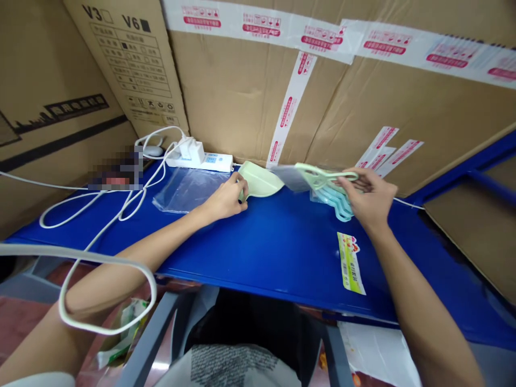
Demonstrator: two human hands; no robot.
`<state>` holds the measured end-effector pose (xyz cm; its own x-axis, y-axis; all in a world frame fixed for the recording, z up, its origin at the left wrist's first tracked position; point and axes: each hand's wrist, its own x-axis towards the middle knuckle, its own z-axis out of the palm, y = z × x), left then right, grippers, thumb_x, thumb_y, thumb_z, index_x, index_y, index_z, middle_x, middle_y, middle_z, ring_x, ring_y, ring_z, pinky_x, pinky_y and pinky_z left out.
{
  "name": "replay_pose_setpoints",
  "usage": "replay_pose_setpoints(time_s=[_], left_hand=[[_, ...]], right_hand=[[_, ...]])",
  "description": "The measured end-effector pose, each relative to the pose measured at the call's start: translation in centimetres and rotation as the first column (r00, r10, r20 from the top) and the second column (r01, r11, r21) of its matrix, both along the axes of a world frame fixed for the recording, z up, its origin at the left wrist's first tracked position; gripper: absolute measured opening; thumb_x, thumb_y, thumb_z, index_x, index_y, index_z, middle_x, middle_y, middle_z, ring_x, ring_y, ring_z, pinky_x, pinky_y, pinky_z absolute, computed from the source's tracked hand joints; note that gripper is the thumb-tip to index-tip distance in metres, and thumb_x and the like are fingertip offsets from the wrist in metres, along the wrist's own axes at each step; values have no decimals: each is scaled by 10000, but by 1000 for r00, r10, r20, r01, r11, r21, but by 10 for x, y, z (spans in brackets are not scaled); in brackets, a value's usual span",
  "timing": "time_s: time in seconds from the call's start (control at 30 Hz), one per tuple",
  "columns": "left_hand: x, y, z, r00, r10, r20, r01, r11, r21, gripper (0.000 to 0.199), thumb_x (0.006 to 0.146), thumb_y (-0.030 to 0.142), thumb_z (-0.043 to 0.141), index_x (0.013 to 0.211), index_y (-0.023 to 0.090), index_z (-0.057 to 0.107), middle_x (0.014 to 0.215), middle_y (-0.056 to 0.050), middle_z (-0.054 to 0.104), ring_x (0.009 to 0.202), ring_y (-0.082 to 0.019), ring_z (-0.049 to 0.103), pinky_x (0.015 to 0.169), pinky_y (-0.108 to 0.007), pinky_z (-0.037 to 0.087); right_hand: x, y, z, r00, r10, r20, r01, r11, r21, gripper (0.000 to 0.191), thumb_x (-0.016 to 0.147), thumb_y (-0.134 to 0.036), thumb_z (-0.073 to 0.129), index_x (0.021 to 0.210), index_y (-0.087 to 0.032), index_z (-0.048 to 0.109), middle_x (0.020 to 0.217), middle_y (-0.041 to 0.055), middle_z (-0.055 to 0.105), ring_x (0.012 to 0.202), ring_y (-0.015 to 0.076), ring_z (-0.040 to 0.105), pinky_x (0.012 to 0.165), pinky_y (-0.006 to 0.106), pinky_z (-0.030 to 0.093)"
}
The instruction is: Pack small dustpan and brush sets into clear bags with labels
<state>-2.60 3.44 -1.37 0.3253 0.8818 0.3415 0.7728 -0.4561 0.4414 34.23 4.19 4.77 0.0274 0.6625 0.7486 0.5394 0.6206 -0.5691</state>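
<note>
My left hand (pixel 229 198) has its fingers curled round the near left end of a small pale green dustpan (pixel 262 180), which rests on the blue table. The dustpan's wide side points right. My right hand (pixel 368 194) grips the handle of a small pale green brush (pixel 312 172), held a little above the table. Its grey bristles (pixel 291 177) point left, close to the dustpan's wide edge. Under and behind the brush lie pale blue hangers (pixel 337 203), partly covered by it. A green and yellow printed card (pixel 350 263) lies left of my right forearm.
A white power strip (pixel 217 161) with plugs stands by the cardboard wall (pixel 242 97). Clear plastic bags (pixel 189 189) lie before it. White cable (pixel 129 201) loops across the table's left side and over my left forearm. A blurred-out patch (pixel 116 171) sits at the left.
</note>
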Motion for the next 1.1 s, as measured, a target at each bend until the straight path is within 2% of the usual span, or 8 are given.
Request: replay_pose_setpoints(time_s=[0.1, 0.2, 0.33, 0.43, 0.6, 0.77, 0.97, 1.1], left_hand=[[-1, 0, 0, 1000, -6, 26, 7, 999, -32, 501, 700, 115, 729, 1182, 193, 617, 1235, -135, 608, 986, -290, 682, 940, -470, 577], [-1, 0, 1, 998, -30, 56, 35, 994, -103, 630, 670, 101, 711, 1274, 185, 554, 1176, -119, 663, 1011, -311, 699, 926, -465, 569], [1, -2, 8, 995, 69, 71, -64, 996, -69, 725, 671, 71, 670, 1373, 184, 532, 1126, -117, 719, 1014, -341, 716, 883, -454, 550], [1, -2, 14, 987, 153, 50, -154, 988, 5, 623, 687, 69, 653, 1302, 160, 611, 1088, -154, 736, 1046, -393, 706, 874, -478, 543], [-3, 2, 14, 984, 177, 23, -178, 982, 65, 517, 654, 55, 664, 1162, 150, 693, 1024, -163, 728, 1058, -419, 695, 886, -492, 552], [-4, 3, 12, 984, 176, 0, -176, 982, 64, 526, 650, 64, 668, 1165, 166, 714, 988, -143, 719, 993, -403, 705, 851, -480, 562], [0, 0, 12, 992, 125, 29, -126, 991, 45, 580, 649, 61, 654, 1211, 179, 733, 1034, -144, 752, 1002, -395, 716, 864, -476, 553], [2, -3, 11, 992, 124, 18, -124, 991, 50, 568, 653, 72, 660, 1205, 175, 738, 1056, -153, 758, 1040, -414, 715, 884, -486, 556]], right_hand=[[5, -2, 2, 938, 38, -344, -51, 998, -29, 256, 836, -363, 873, 986, -226, 717, 796, 29, 791, 709, 250, 811, 706, 388, 691], [8, -6, 2, 884, 41, -465, -82, 994, -68, 228, 823, -339, 866, 929, -216, 705, 679, 30, 741, 620, 270, 797, 554, 352, 656], [15, -9, 1, 880, 11, -475, -82, 988, -130, 125, 855, -295, 821, 946, -243, 752, 656, 18, 714, 635, 302, 803, 591, 431, 690], [19, -7, -2, 845, -8, -534, -89, 984, -154, 82, 865, -277, 788, 929, -236, 756, 621, 11, 703, 589, 266, 782, 600, 401, 692], [21, -2, -4, 764, -10, -645, -115, 982, -152, 141, 848, -298, 803, 881, -195, 713, 591, 4, 691, 523, 217, 754, 525, 304, 662], [21, -2, -7, 798, 25, -602, -148, 977, -155, 265, 843, -416, 877, 897, -215, 711, 620, -14, 695, 574, 240, 785, 563, 354, 700], [16, -4, -11, 802, 46, -596, -178, 970, -164, 313, 815, -450, 899, 901, -207, 722, 630, 6, 722, 572, 218, 782, 546, 303, 682], [10, -7, -12, 824, 63, -563, -185, 969, -163, 345, 824, -515, 897, 920, -239, 712, 624, -19, 706, 579, 231, 787, 551, 334, 691]])
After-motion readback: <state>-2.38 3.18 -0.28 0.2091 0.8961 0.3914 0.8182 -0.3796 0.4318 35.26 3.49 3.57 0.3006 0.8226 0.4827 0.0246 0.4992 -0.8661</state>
